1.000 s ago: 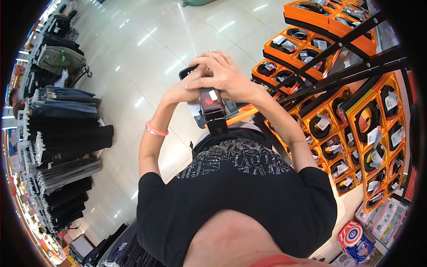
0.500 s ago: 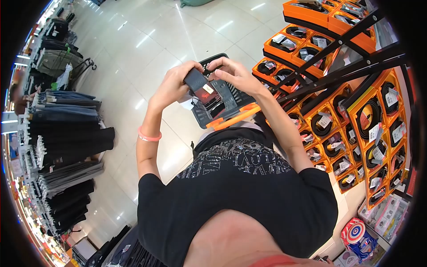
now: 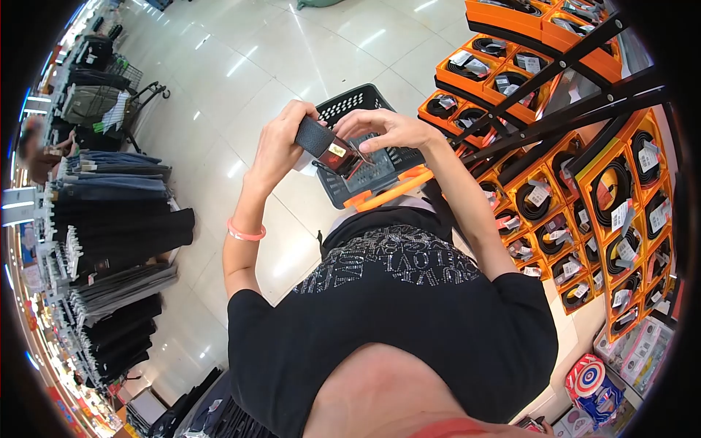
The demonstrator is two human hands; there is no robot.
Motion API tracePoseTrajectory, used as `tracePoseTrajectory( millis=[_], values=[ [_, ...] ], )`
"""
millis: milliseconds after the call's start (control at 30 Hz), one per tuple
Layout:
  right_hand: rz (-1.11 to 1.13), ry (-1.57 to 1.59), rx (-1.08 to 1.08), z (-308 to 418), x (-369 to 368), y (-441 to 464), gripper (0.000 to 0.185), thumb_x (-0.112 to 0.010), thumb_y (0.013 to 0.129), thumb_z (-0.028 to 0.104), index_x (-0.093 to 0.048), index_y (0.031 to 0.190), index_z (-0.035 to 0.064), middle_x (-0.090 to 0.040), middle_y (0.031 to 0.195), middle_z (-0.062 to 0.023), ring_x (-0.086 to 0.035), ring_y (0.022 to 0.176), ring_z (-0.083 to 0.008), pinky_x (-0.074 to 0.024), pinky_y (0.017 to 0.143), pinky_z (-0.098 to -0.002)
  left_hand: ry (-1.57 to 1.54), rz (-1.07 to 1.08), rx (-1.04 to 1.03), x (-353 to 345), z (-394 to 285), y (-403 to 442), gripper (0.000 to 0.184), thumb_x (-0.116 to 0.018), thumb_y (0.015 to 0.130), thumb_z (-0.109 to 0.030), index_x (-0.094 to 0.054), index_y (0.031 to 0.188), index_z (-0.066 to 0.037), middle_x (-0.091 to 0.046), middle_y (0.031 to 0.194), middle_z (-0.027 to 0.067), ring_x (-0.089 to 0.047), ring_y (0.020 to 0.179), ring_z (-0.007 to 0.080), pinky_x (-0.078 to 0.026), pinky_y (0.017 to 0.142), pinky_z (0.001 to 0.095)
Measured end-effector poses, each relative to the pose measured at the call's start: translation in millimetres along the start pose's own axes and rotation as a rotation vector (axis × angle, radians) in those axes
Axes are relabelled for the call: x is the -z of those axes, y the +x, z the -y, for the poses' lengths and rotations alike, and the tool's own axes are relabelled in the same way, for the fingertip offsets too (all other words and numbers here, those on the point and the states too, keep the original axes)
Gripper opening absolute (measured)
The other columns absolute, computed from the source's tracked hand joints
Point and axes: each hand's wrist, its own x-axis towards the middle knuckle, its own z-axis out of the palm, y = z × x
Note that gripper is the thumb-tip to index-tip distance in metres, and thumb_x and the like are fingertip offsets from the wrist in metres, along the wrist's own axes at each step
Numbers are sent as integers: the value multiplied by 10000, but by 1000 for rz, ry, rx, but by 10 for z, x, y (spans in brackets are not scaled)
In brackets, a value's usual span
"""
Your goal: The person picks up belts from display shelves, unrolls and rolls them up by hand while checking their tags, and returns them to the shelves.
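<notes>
My left hand [image 3: 279, 140] is closed around a coiled black leather belt [image 3: 312, 137] and holds it above the basket. A dark red and black label with a pale sticker [image 3: 336, 150] sits on the belt. My right hand [image 3: 394, 130] hovers at the coil's right side, its thumb and fingers apart and curved around the label end; whether the fingertips touch is hard to make out. Below both hands is a black shopping basket [image 3: 334, 191] with an orange handle [image 3: 391, 194], in front of my waist.
On the right, an orange display rack [image 3: 577, 175] holds several coiled belts behind black metal bars [image 3: 540, 131]. Trousers [image 3: 120, 226] hang along the left. A wheeled cart [image 3: 135, 95] and a person [image 3: 40, 153] are at the far left. Pale tiled floor [image 3: 212, 131] lies between.
My right hand has shifted slightly right and down, its thumb now beside the label end. The belt has tilted and moved a little left in my left hand.
</notes>
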Motion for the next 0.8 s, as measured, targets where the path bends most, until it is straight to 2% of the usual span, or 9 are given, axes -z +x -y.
tracePoseTrajectory(
  millis=[100,333,433,533,567,667,733,767,800],
  values=[
    [4,193,-199,73,18,-53,401,-687,812,192,-574,1146,1,-585,1117,-76,-553,1014,-160,-433,916,-320,25,-79,33,-64,50,-10,184,-662,789,-38,-537,923,-24,-608,861,108,-637,866,274,-483,726,315],
    [-149,-18,-196,208,61,-47,298,-673,831,159,-601,1069,-6,-642,919,-71,-609,803,-131,-498,754,-266,34,-237,129,-189,84,-16,146,-657,805,-48,-552,901,-22,-627,849,116,-646,813,271,-490,704,307],
    [-214,96,-188,172,59,-42,225,-650,856,139,-600,1024,-2,-633,886,-50,-606,778,-103,-499,686,-243,39,-292,196,-269,165,-33,153,-630,773,22,-552,897,-24,-630,850,117,-639,804,271,-485,701,312],
    [-361,-97,-129,254,58,-39,179,-644,861,127,-607,974,-6,-640,866,-38,-605,795,-89,-494,731,-238,39,-351,196,-324,233,-49,218,-575,717,98,-554,894,-28,-628,848,117,-629,791,272,-479,701,323],
    [-417,-6,-135,303,30,-44,168,-647,857,122,-616,962,-5,-647,852,-30,-604,800,-81,-491,740,-230,40,-351,197,-341,242,-55,218,-575,717,98,-554,894,-28,-628,848,117,-629,791,272,-479,701,323],
    [-440,76,-116,380,-120,15,210,-664,838,142,-633,958,-28,-657,852,-72,-612,759,-105,-502,688,-237,73,-378,262,-400,259,-53,289,-525,667,142,-552,900,-28,-626,848,116,-617,786,280,-476,719,330],
    [-344,75,-72,385,-351,77,215,-656,846,176,-657,956,-9,-664,827,-67,-605,727,-99,-499,662,-257,87,-421,243,-445,297,-40,275,-539,674,121,-543,910,-22,-609,826,148,-607,761,342,-469,655,371],
    [-326,-92,-76,422,-438,40,206,-655,842,179,-662,953,6,-663,799,-71,-608,698,-113,-496,649,-266,88,-420,240,-478,318,-40,275,-539,674,121,-543,910,-22,-609,826,148,-607,761,342,-469,655,371],
    [-305,-258,-79,499,-511,18,197,-655,838,182,-667,949,20,-662,771,-75,-611,670,-128,-492,637,-274,27,-438,282,-519,335,-44,261,-537,694,128,-546,911,-17,-613,798,118,-612,734,269,-479,654,330]
  ],
)
